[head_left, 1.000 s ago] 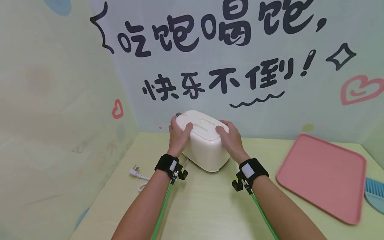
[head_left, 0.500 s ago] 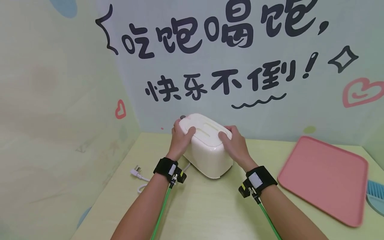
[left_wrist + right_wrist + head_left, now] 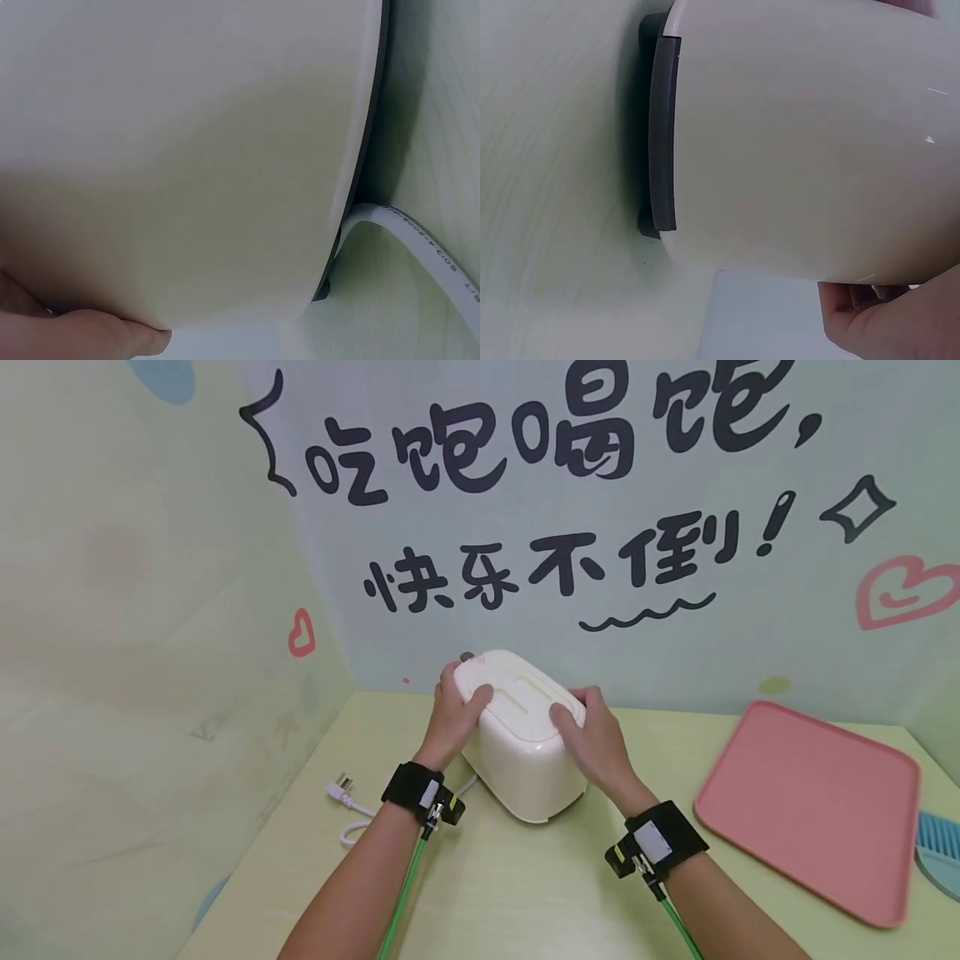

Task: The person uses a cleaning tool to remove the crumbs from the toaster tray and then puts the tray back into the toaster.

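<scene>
A cream-white toaster (image 3: 532, 781) with two long slot shapes on its top stands at an angle near the back wall. My left hand (image 3: 452, 718) grips its left side, thumb over the top edge. On the right side, my right hand (image 3: 602, 743) holds it the same way, with the thumb on the top. Fingers (image 3: 90, 334) of the left hand lie along the casing in the left wrist view. The right wrist view shows a dark grey strip (image 3: 664, 135) low on the casing, close over the table. A grey knob (image 3: 467, 657) peeks out at the far end.
A white power cord (image 3: 420, 240) runs from the toaster's base to a plug (image 3: 341, 792) on the table's left. At the right lies a pink tray (image 3: 817, 810). Beyond it, a blue toothed piece (image 3: 937, 852) sits at the view's edge. The lettered wall (image 3: 480, 635) stands close behind.
Both hands have brought the toaster toward me and a little to the right, keeping their grip. The head view has shifted slightly. The tray and plug stay in place.
</scene>
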A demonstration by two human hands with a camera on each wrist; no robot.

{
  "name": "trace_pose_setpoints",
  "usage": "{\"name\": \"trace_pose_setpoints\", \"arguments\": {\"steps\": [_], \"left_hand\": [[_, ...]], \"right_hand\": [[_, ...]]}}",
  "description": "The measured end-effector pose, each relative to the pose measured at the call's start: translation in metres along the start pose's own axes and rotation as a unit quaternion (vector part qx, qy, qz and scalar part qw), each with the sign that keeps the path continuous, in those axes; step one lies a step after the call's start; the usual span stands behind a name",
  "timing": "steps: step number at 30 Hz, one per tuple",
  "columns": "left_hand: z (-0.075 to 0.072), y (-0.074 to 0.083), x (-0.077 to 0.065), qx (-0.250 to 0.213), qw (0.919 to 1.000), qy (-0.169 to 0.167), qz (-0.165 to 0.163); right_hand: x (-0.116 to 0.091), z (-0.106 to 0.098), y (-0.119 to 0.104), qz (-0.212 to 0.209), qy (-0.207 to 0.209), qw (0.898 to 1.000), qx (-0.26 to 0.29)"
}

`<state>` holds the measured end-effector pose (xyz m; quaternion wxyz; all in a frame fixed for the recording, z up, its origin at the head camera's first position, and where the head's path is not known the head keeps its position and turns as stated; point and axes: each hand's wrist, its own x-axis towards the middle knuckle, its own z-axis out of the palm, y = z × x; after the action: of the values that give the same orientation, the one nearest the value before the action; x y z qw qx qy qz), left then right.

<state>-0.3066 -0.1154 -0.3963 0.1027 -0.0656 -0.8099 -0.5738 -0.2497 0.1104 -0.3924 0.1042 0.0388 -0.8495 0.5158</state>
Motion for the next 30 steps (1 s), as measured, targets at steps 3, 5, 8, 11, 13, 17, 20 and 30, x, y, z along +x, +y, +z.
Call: {"name": "trace_pose_setpoints", "arguments": {"steps": [3,5,8,11,13,17,20,30], "left_hand": [[0.001,0.000,-0.002,-0.010,0.9999,-0.006,0.008],[0.001,0.000,-0.003,-0.016,0.9997,-0.011,0.013],[0.002,0.000,-0.006,-0.024,0.9994,-0.017,0.019],[0.003,0.001,-0.010,-0.034,0.9989,-0.027,0.020],[0.003,0.001,-0.012,-0.042,0.9982,-0.037,0.020],[0.004,0.002,-0.014,-0.053,0.9965,-0.061,0.024],[0.005,0.002,-0.014,-0.058,0.9949,-0.077,0.029],[0.008,-0.001,-0.002,-0.075,0.9861,-0.146,0.029]], "right_hand": [[-0.007,0.000,-0.001,-0.002,0.013,1.000,-0.001],[-0.012,0.001,-0.002,0.000,0.021,1.000,0.000],[-0.020,0.002,-0.004,0.002,0.035,0.999,0.007],[-0.028,0.003,-0.005,0.002,0.045,0.999,0.014],[-0.034,0.004,-0.006,0.002,0.052,0.998,0.019],[-0.045,0.004,-0.007,0.002,0.063,0.998,0.023],[-0.052,0.005,-0.007,0.003,0.069,0.997,0.028],[-0.065,0.006,-0.010,0.007,0.080,0.997,0.021]]}}
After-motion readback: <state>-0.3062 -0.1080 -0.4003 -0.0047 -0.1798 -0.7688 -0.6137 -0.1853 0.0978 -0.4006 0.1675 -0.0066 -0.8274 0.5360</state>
